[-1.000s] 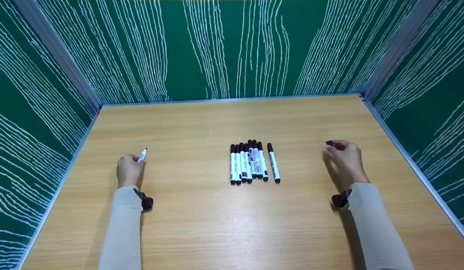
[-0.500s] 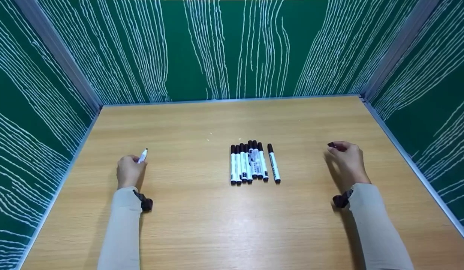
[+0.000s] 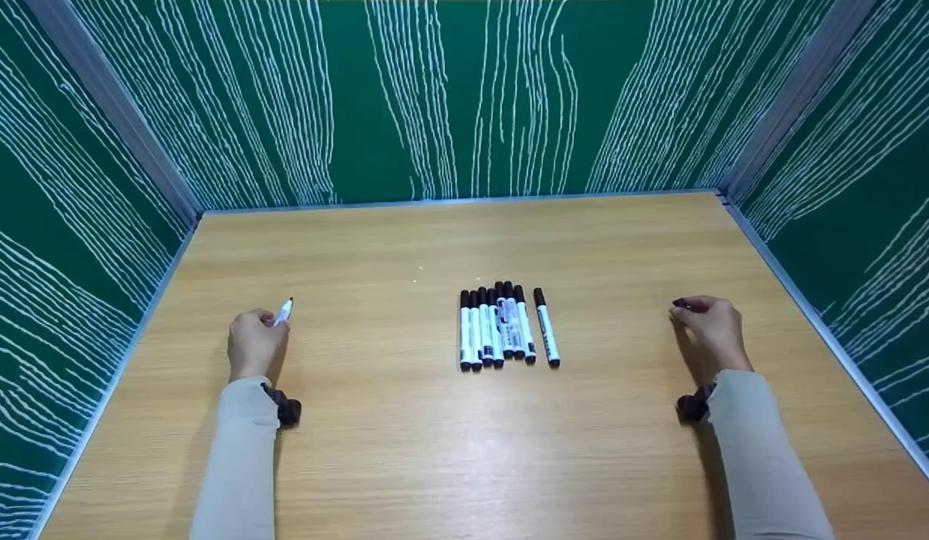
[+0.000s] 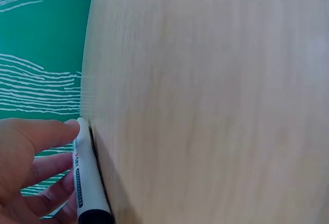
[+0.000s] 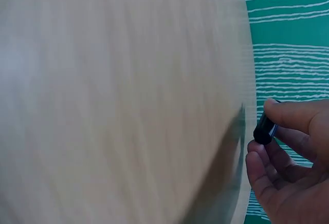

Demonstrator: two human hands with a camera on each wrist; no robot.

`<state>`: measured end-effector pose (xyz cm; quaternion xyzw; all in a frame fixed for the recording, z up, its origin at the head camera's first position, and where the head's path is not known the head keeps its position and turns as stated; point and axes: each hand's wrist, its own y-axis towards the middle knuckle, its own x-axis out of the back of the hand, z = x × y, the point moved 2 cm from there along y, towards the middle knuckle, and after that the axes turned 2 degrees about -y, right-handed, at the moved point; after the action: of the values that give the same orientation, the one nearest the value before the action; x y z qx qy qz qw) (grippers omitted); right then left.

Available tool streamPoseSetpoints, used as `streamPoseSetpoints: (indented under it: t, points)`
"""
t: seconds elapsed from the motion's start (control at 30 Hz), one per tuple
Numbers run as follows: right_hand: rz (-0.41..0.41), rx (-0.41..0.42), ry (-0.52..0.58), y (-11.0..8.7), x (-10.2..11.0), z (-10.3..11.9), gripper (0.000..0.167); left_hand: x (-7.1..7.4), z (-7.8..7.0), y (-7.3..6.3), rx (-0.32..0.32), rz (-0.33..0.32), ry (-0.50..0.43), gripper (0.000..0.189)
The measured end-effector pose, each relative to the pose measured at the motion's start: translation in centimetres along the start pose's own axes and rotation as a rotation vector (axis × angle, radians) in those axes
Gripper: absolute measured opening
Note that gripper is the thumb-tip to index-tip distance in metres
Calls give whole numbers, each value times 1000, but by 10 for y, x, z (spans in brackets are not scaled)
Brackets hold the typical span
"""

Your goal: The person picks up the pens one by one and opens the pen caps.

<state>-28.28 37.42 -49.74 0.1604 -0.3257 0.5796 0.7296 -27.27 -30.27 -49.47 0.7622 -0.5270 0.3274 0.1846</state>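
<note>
My left hand [image 3: 256,343] holds a white marker [image 4: 88,172] between thumb and fingers over the left of the table. The marker is uncapped, its dark tip pointing away from me in the head view; its black end shows low in the left wrist view. On the right, my right hand [image 3: 714,330] pinches a small black marker cap [image 5: 264,129] between thumb and fingertips. Midway between the hands lies a row of several white markers [image 3: 485,330] with black caps, side by side. One more capped marker [image 3: 547,328] lies slightly apart at the row's right end.
The wooden table [image 3: 359,435] is bounded by green panels with white wavy lines, such as the back panel [image 3: 352,97]. Grey metal strips run along the table's edges. Tiny pale specks lie behind the markers. A dark wrist camera [image 3: 288,411] sits at each sleeve cuff.
My right hand has drifted right and a little toward me with the cap. The left hand has shifted only slightly left. The markers on the table stay in place.
</note>
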Motion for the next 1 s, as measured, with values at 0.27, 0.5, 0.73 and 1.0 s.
streamPoseSetpoints:
  t: [0.27, 0.5, 0.73, 1.0]
  points:
    - [28, -66, 9, 3, 3, -8, 46, 5, -9, -5, 3, 11, -13, 40]
    - [38, -105, 23, 3, 3, -9, 45, 3, -30, -14, -84, -14, 57, 34]
    - [37, -113, -5, 2, 3, -11, 47, -8, -51, -24, -179, 12, 50, 32]
    - [3, -47, -83, 0, 3, -9, 46, -24, -69, -37, -285, 23, 10, 27]
